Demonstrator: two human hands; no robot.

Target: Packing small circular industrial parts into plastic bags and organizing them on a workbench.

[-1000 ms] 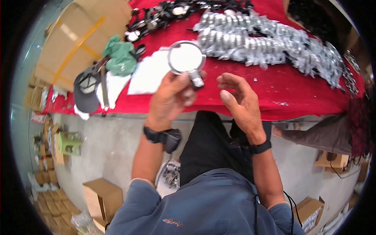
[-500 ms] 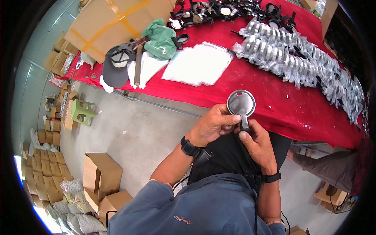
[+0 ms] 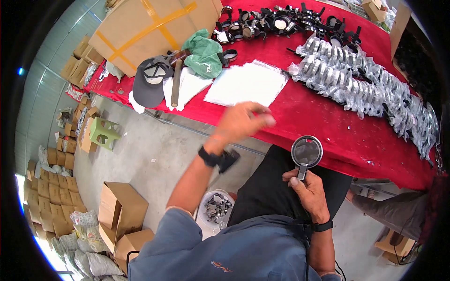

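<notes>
Right hand grips the round lens piece by its stub, held at the red worktop edge. Left hand, blurred, fingers loosely curled and seemingly empty, reaches over the clear bags; bagging looks next, needing one sleeve picked cleanly.

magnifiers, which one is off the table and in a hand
The round black-rimmed magnifier held by its short handle in the right hand, over the lap. The other black ones lie clustered at the far edge of the red table.

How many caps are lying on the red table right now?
1: a dark cap at the table's left end, beside the green cloth. Others could be hidden under clutter.
</notes>
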